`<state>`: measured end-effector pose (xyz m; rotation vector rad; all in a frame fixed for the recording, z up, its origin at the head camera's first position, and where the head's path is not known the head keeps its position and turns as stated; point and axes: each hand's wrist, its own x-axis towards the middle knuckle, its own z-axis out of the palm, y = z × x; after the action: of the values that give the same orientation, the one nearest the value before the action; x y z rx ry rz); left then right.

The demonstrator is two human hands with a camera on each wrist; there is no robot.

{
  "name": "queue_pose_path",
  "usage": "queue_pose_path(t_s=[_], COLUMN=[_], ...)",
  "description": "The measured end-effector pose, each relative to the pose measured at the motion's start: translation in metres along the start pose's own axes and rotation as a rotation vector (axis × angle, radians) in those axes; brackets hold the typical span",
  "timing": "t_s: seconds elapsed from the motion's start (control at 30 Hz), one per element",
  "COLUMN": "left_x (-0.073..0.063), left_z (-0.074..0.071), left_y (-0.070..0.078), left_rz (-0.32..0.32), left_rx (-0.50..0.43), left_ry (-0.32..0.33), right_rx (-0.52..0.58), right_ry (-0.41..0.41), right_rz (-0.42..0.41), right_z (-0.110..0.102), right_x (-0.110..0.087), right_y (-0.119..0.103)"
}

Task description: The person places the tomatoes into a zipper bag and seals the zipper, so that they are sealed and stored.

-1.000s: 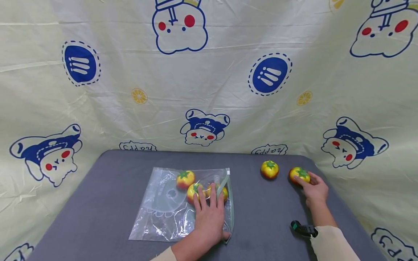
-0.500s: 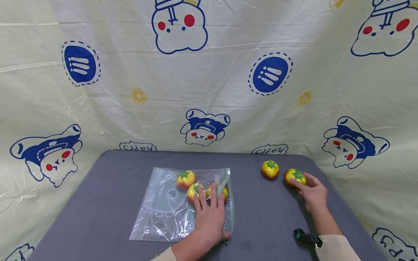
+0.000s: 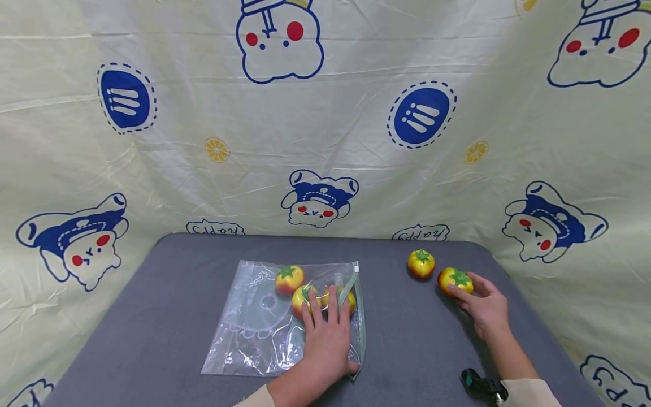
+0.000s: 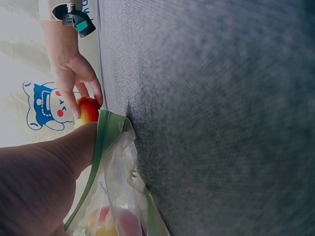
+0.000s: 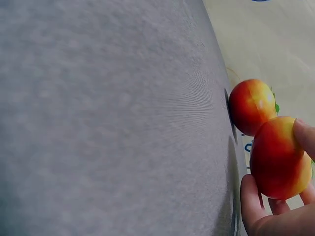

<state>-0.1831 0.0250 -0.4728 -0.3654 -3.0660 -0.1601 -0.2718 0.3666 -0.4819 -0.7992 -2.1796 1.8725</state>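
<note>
Nearby: loose fruit (image 3: 420,264) beside held fruit (image 3: 451,280) | patterned cloth (image 3: 173,175) behind table (image 3: 152,322)

Bag (image 3: 239,350) left, loose fruit (image 3: 421,264) and held fruit (image 3: 452,281) right
On the desk (image 3: 147,328), bagged fruits (image 3: 290,281) lie in the bag's far right part, left hand (image 3: 325,336) on its right side; the held fruit, in the right hand (image 3: 490,305), is nearer and farther right.

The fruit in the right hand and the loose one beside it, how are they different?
The held fruit is in the right hand; no hand touches the loose fruit. The held fruit seems lifted; the loose fruit rests on the table. The held fruit is nearer the camera; the loose fruit sits farther back. Both are red and yellow with green tops.
</note>
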Motion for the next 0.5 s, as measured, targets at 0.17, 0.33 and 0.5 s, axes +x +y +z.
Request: queue_pose_path(t_s=[0.17,0.33,0.5], left_x=[0.000,0.001,0.002], left_z=[0.001,0.001,0.000], left_y=[0.000,-0.001,-0.001], left_rz=[0.000,0.002,0.004], left_rx=[-0.008,-0.020,-0.034], left_ry=[-0.002,-0.014,-0.034], right_rx=[-0.059,-0.082,-0.106], right_ry=[-0.066,-0.086,-0.101], right_rz=[-0.026,-0.039,-0.053], right_z=[-0.001,0.003,0.006], right_x=[-0.007,-0.014,-0.019], right_y=[0.002,0.003,0.003])
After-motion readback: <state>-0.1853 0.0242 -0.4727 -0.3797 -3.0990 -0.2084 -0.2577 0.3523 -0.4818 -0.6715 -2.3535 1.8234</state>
